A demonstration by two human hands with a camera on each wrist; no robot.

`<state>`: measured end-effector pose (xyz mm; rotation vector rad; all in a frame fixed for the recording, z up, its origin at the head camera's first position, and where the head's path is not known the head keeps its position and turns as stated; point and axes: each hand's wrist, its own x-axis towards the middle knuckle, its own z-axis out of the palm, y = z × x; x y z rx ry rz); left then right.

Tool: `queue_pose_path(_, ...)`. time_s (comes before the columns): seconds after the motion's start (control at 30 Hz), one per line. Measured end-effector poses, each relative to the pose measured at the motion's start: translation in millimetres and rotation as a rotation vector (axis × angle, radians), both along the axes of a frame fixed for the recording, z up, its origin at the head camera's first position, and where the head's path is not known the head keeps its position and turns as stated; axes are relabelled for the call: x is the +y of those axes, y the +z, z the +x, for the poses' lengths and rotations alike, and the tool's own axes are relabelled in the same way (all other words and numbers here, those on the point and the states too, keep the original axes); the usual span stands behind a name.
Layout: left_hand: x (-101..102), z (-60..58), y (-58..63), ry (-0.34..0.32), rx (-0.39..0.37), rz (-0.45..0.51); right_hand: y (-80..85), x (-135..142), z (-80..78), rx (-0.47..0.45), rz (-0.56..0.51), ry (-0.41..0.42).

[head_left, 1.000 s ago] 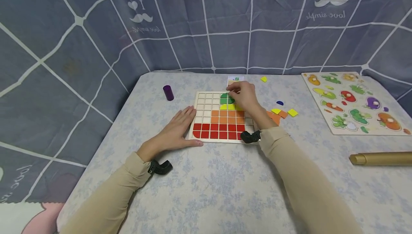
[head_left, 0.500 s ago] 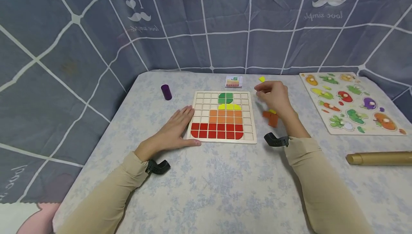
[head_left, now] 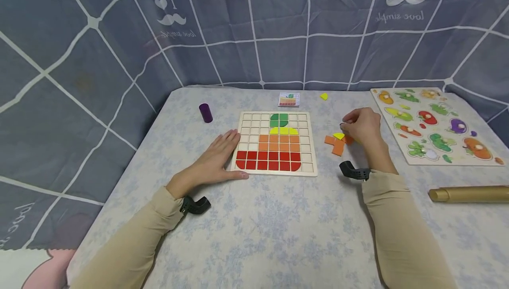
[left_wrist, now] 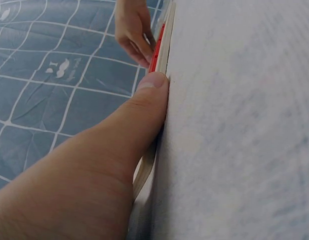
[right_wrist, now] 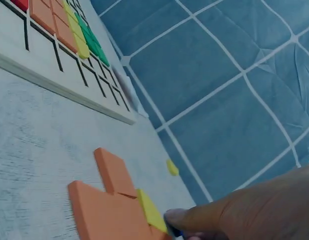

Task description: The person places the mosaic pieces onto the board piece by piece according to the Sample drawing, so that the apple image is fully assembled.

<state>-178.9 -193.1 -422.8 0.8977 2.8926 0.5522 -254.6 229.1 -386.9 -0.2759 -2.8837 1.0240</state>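
A wooden grid board (head_left: 308, 175) lies on the table with red, orange, yellow and green tiles set in its squares. My left hand (head_left: 212, 161) rests flat against the board's left side, the thumb along its front edge; in the left wrist view that thumb (left_wrist: 144, 107) touches the edge. Right of the board, my right hand (head_left: 363, 125) pinches a small dark blue piece (right_wrist: 175, 232), mostly hidden by the thumb and fingers. Just beside that hand lie an orange piece (head_left: 338, 148) and a yellow piece (head_left: 339, 136). More loose pieces are partly covered by the hand.
A small picture card (head_left: 289, 99) lies behind the board, with a yellow piece (head_left: 324, 96) to its right. A purple cylinder (head_left: 205, 113) stands at the left. On the right are a vegetable puzzle board (head_left: 417, 147) and a gold tube (head_left: 469, 194).
My right hand has left the green tiles on the board, moved right to the loose pieces and now pinches the blue one. The left hand stays against the board.
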Motion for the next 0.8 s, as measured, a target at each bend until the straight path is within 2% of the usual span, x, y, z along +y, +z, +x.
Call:
queue_pose_path(0.1, 1, -0.6, 0.0, -0.004, -0.001, -0.003, -3.3, 3, -0.3, -0.01, -0.024, 0.014)
queue_pose_path(0.33, 4, -1.1, 0.7, 0.0, -0.011, -0.005, -5.4, 7, 2.7, 0.034, -0.047, 0.051)
queue_pose_path(0.6, 1, 0.0, 0.3, -0.003, -0.009, 0.005, -3.7, 1, 3.7, 0.055, -0.029, 0.068)
queue_pose_path(0.8, -1, 1.8, 1.1, 0.001, -0.01, 0.01, 3.1, -14, 5.4, 0.146, -0.026, 0.107)
